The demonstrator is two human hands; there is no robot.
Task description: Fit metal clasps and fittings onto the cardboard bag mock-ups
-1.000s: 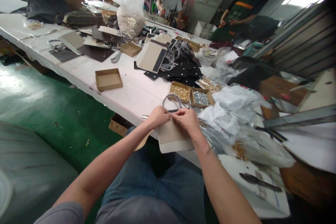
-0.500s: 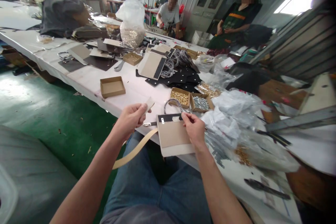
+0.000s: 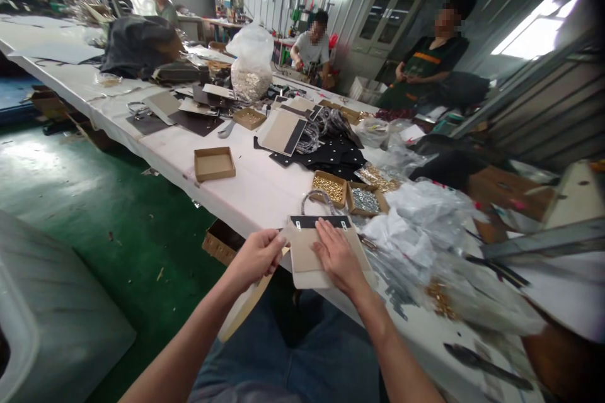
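A beige panel with a black band along its top edge lies at the table's front edge. Two small white-and-dark fittings show on the band, and a grey cord handle loops out beyond it. My right hand rests flat on the panel, fingers stretched over the black band and holding nothing. Left of the panel, my left hand is closed in a pinch on a small pale piece that reaches the panel's corner. Below that hand a cream strip hangs over my lap.
Past the panel stand a box of brass pieces and a box of silver pieces. A shallow cardboard box sits further left. Plastic bags crowd the right. Stacked panels lie behind. Other people are beyond the table.
My right hand has gone from pinching near the black band to lying flat on the panel. My left hand has moved right and down, to the panel's left edge. The view has tilted up.
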